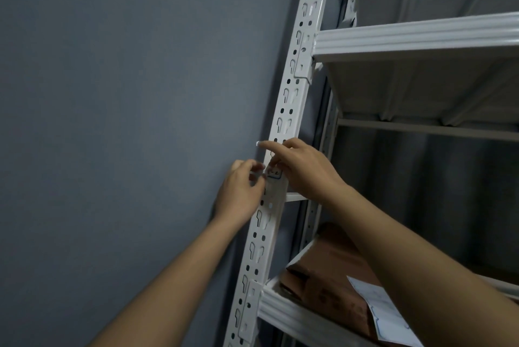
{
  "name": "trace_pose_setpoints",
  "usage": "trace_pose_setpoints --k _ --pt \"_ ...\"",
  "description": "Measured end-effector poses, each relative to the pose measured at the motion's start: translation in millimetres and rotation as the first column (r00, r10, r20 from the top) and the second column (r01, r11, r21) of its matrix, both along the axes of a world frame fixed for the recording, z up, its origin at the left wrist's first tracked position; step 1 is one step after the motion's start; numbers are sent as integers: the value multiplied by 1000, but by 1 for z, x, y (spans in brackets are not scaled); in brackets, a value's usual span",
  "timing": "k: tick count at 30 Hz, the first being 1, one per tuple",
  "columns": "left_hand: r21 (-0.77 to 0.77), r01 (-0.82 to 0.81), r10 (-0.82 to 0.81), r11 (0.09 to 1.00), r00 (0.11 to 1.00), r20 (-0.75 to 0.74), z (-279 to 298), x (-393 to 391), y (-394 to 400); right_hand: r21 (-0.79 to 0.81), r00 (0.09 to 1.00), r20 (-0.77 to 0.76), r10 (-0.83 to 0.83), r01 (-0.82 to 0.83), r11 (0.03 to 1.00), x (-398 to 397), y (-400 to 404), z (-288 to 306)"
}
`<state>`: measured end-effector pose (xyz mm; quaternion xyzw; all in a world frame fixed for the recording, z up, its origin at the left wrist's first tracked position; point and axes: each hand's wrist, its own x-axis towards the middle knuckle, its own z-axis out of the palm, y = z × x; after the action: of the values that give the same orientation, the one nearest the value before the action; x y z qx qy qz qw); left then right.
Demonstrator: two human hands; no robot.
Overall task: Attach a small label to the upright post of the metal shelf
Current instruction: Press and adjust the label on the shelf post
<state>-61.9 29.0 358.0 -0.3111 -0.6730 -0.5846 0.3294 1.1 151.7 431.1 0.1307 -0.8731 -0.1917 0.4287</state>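
A white perforated upright post (290,99) of the metal shelf runs diagonally through the middle of the head view. A small white label with a blue border (274,173) lies against the post's face at mid height. My left hand (241,192) is beside the post on the left, its fingertips pinching the label's left edge. My right hand (304,168) reaches in from the right, thumb and fingers on the label's upper edge, forefinger stretched out leftward. Most of the label is hidden by my fingers.
A grey wall (126,107) lies left of the post. White shelf beams (415,36) cross at the upper right and lower right. On the lower shelf rests a brown cardboard parcel (334,270) with a sheet of blue-bordered labels (384,315) on it.
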Motion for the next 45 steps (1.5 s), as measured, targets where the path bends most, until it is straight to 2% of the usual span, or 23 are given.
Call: trace_pose_setpoints --k 8,12,17,20,25,30,37,45 --pt "17 8 -8 1000 1000 -3 0 0 3 -83 992 -26 120 -122 989 4 1 -5" --pt "21 9 -8 1000 1000 -9 0 -2 6 -220 977 -72 199 -210 952 5 3 -2" --pt "60 -11 13 998 1000 -25 -1 2 10 -255 975 -100 198 -218 942 14 5 2" --pt "60 -68 72 996 995 -68 0 4 11 -273 974 -115 194 -219 937 17 9 -2" --pt "-56 -312 298 948 937 -182 -1 6 9 -282 978 -104 179 -202 938 17 13 -6" --pt "-58 -343 322 938 919 -228 5 7 10 -293 978 -112 177 -203 934 15 11 -7" --pt "-144 -425 378 894 885 -272 15 5 16 -315 978 -94 189 -209 926 14 9 -15" --pt "-106 -519 442 848 804 -398 15 1 14 -325 982 -74 176 -190 926 16 8 -22"
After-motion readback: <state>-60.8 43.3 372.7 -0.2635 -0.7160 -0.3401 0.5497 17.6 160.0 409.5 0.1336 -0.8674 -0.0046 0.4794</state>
